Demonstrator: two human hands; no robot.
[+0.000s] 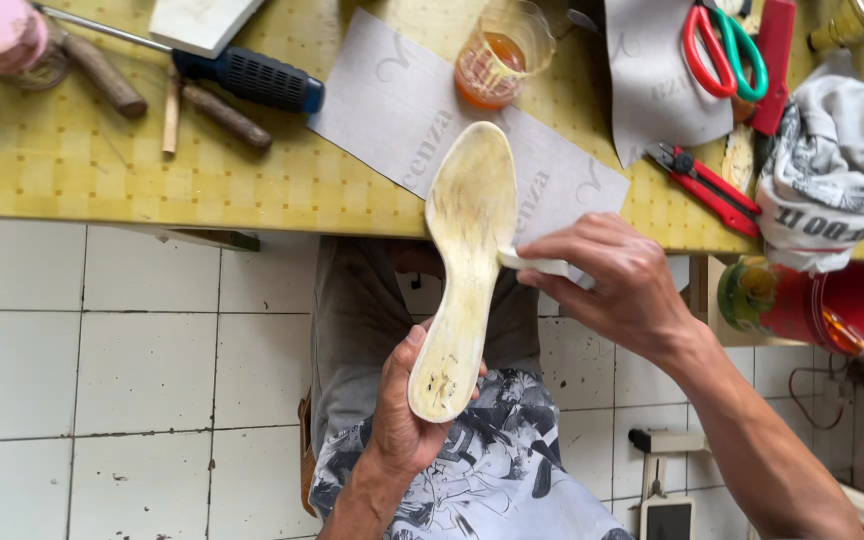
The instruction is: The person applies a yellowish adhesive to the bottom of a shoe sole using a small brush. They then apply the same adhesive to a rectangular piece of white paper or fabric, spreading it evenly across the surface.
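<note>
Head view: left hand (402,420) grips insole (464,260) (pale, yellowish); right hand (612,280) brushes.

Shoemaking workshop: tool-strewn bench (152,170), scissors (724,48), pliers (712,187).

Left hand (404,420) grips insole (464,265); right hand (617,280) holds brush (534,264).

Scissors (725,48), screwdriver (214,62), glue cup (500,55), red bucket (852,300)
</note>
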